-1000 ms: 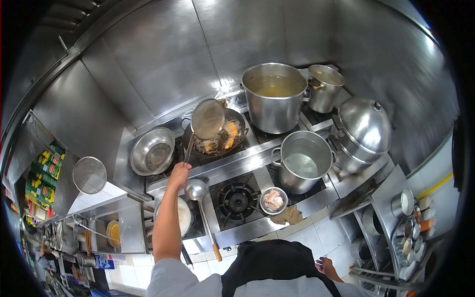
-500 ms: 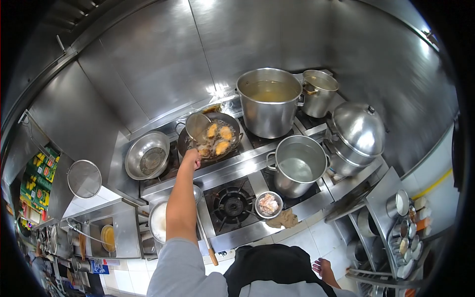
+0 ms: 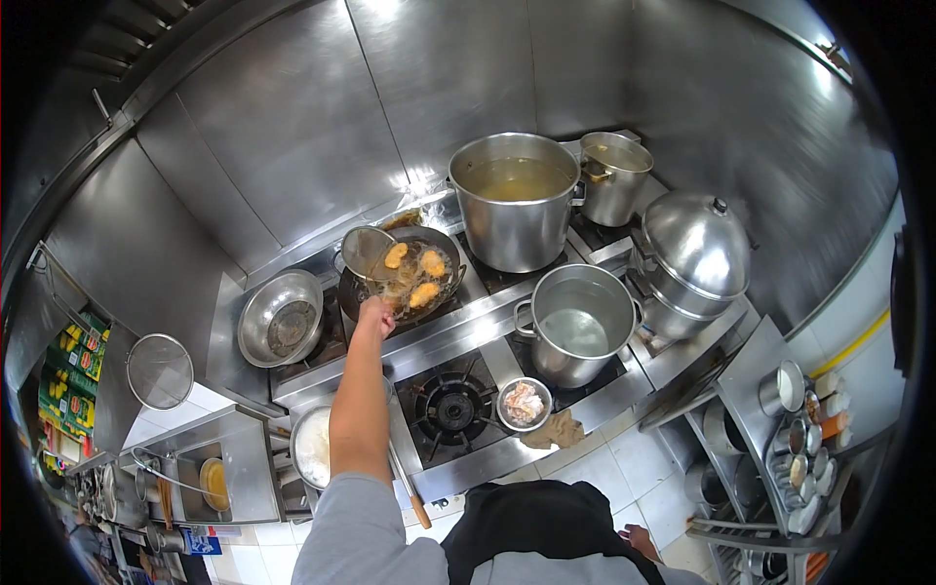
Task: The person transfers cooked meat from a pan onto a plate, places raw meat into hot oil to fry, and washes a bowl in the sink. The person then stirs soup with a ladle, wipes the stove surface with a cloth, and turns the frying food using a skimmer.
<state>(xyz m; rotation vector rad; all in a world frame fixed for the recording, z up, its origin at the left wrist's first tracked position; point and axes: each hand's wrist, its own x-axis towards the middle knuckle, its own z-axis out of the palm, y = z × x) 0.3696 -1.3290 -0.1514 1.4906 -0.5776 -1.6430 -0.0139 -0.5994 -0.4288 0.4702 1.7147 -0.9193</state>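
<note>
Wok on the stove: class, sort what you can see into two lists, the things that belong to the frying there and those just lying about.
Belong to the frying:
- wok
- golden pieces in it
- mesh strainer, held in the left hand

Apparently just lying about:
- brown cloth
- wooden-handled ladle
- second strainer, far left

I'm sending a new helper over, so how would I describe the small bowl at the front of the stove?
On the steel stove, find the bare front burner. The small metal bowl is just right of it, beside a crumpled brown cloth. Unlike the larger two-handled pot behind, it holds pale pinkish pieces.
</note>
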